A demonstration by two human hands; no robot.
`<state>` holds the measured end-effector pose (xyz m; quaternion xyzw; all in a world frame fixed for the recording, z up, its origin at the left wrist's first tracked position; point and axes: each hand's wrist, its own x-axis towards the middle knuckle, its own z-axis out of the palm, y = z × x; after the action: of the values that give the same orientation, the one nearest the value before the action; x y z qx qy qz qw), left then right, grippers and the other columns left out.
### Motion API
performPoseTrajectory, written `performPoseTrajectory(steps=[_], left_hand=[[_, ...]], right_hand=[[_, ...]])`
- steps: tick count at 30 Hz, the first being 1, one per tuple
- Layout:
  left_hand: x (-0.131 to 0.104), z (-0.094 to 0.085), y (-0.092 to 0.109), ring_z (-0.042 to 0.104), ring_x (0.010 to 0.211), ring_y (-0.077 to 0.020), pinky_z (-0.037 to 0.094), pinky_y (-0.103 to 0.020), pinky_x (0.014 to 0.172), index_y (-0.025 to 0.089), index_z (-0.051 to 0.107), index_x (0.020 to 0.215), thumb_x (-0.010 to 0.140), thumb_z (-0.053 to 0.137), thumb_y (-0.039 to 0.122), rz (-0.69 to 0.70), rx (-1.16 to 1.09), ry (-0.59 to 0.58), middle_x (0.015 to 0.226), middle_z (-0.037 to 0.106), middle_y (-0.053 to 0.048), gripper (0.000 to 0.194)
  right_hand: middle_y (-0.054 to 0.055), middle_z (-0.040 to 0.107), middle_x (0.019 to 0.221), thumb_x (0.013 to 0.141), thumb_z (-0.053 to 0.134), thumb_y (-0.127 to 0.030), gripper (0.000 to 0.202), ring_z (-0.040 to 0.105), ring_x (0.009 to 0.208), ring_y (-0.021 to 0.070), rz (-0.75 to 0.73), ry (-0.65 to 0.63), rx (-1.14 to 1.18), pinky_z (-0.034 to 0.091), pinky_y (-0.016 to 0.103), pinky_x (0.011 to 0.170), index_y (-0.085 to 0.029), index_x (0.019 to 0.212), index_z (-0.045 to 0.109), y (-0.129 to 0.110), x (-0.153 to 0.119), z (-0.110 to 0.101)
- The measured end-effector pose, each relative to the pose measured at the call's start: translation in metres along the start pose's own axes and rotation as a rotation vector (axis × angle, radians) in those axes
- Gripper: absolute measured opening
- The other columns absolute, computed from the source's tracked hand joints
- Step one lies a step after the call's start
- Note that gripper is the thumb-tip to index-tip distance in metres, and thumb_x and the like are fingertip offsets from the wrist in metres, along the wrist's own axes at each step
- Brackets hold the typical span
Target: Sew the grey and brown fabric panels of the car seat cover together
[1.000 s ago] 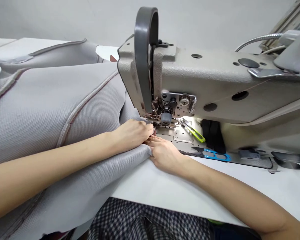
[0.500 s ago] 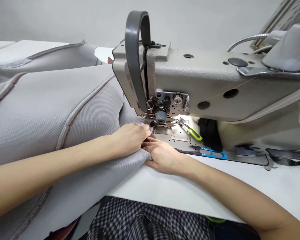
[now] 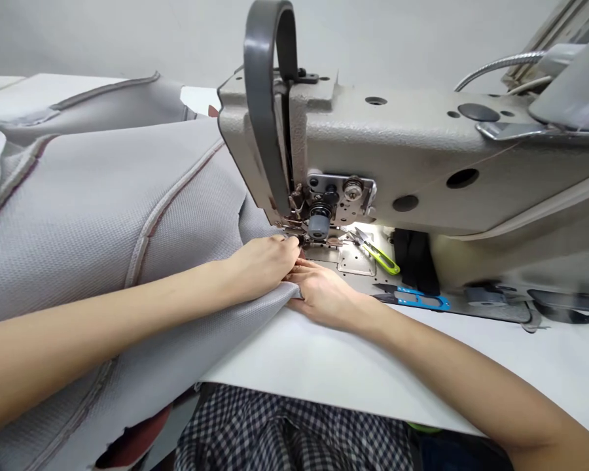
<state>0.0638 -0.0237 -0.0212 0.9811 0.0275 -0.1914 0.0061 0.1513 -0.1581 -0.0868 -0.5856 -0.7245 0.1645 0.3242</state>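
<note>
Through the head view I see grey fabric (image 3: 191,216) spread left of the sewing machine (image 3: 373,137), its near edge running up to the needle area. My left hand (image 3: 265,261) presses on that edge, fingers curled together; my right hand (image 3: 324,294) has the folded corner between thumb and fingers. Several long seams are already stitched across the panel (reddish thread shows along them). The edge under my hands looks unfinished to me, though how much stitching remains I can't tell. Blue snips (image 3: 417,298) and green snips (image 3: 380,256) lie unused.
</note>
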Motion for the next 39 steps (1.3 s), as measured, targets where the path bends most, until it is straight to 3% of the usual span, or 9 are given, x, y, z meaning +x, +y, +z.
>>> performPoseTrajectory(steps=[7, 10, 15, 20, 25, 31, 33, 36, 39], left_hand=[[-0.013, -0.016, 0.008, 0.059, 0.11, -0.0335, 0.049, -0.04, 0.079, 0.015, 0.061, 0.121, 0.09, 0.041, 0.006, -0.092, 0.22, 0.01, 0.12, 0.061, -0.016, 0.038], [-0.013, -0.019, 0.012, 0.064, 0.095, -0.0282, 0.047, -0.035, 0.073, 0.013, 0.062, 0.116, 0.09, 0.039, 0.005, -0.095, 0.167, -0.048, 0.107, 0.065, -0.013, 0.035], [-0.003, -0.016, 0.013, 0.065, 0.079, -0.0224, 0.04, -0.032, 0.064, 0.013, 0.064, 0.099, 0.09, 0.039, 0.008, -0.065, 0.04, -0.08, 0.1, 0.066, -0.01, 0.028], [-0.003, -0.015, 0.009, 0.064, 0.079, -0.0217, 0.037, -0.031, 0.063, 0.016, 0.065, 0.097, 0.091, 0.04, 0.011, -0.09, -0.014, -0.078, 0.1, 0.065, -0.008, 0.026], [-0.001, -0.015, 0.009, 0.065, 0.081, -0.0245, 0.035, -0.032, 0.06, 0.015, 0.065, 0.103, 0.091, 0.039, 0.011, -0.1, 0.046, -0.072, 0.103, 0.066, -0.011, 0.029], [0.01, -0.02, 0.001, 0.065, 0.084, -0.0248, 0.044, -0.034, 0.068, 0.015, 0.067, 0.101, 0.093, 0.039, 0.015, -0.083, 0.012, -0.043, 0.098, 0.068, -0.011, 0.029], [-0.008, -0.028, 0.006, 0.065, 0.091, -0.0251, 0.049, -0.036, 0.077, 0.017, 0.067, 0.108, 0.093, 0.04, 0.018, -0.045, -0.053, 0.026, 0.102, 0.068, -0.01, 0.031], [-0.074, -0.027, 0.034, 0.059, 0.111, -0.0265, 0.05, -0.041, 0.094, 0.024, 0.06, 0.128, 0.096, 0.039, 0.026, 0.045, -0.192, 0.323, 0.124, 0.063, -0.008, 0.038], [-0.154, 0.018, 0.072, 0.063, 0.106, -0.0214, 0.055, -0.035, 0.091, 0.034, 0.06, 0.124, 0.097, 0.039, 0.034, -0.054, -0.457, 0.476, 0.119, 0.065, -0.004, 0.034]], right_hand=[[0.015, 0.054, 0.141, 0.093, 0.062, -0.025, 0.043, 0.045, 0.137, 0.0226, -0.052, -0.089, -0.071, 0.029, 0.037, 0.12, -0.006, 0.132, 0.058, -0.003, -0.005, -0.007], [0.016, 0.059, 0.135, 0.094, 0.057, -0.019, 0.034, 0.043, 0.138, 0.0253, -0.076, -0.039, -0.207, 0.026, 0.036, 0.122, -0.002, 0.123, 0.065, -0.002, -0.007, 0.006], [0.012, 0.071, 0.11, 0.091, 0.057, -0.013, 0.02, 0.059, 0.116, 0.0239, -0.104, -0.02, -0.353, 0.03, 0.035, 0.119, -0.009, 0.092, 0.076, 0.0, -0.007, 0.021], [0.01, 0.071, 0.111, 0.091, 0.054, -0.013, 0.021, 0.06, 0.115, 0.0226, -0.092, -0.006, -0.396, 0.033, 0.035, 0.118, -0.012, 0.093, 0.075, 0.001, -0.006, 0.022], [0.012, 0.07, 0.117, 0.098, 0.053, -0.027, 0.026, 0.056, 0.124, 0.0238, -0.03, 0.014, -0.374, 0.033, 0.037, 0.119, -0.012, 0.102, 0.074, 0.005, -0.001, 0.021], [0.018, 0.064, 0.127, 0.093, 0.062, -0.027, 0.027, 0.049, 0.132, 0.0285, 0.035, -0.041, -0.243, 0.028, 0.042, 0.121, -0.006, 0.107, 0.071, 0.001, -0.001, 0.007], [0.018, 0.063, 0.127, 0.089, 0.068, -0.03, 0.034, 0.051, 0.13, 0.0288, 0.052, -0.044, -0.058, 0.034, 0.042, 0.117, -0.005, 0.112, 0.068, 0.0, -0.004, -0.006], [0.011, 0.066, 0.123, 0.093, 0.064, -0.032, 0.04, 0.06, 0.121, 0.023, 0.025, -0.17, 0.367, 0.048, 0.034, 0.103, -0.009, 0.126, 0.059, 0.003, 0.001, -0.027], [0.007, 0.07, 0.115, 0.105, 0.038, -0.024, 0.033, 0.068, 0.105, 0.0165, 0.002, -0.322, 0.48, 0.054, 0.027, 0.089, -0.01, 0.127, 0.059, 0.003, 0.03, -0.038]])
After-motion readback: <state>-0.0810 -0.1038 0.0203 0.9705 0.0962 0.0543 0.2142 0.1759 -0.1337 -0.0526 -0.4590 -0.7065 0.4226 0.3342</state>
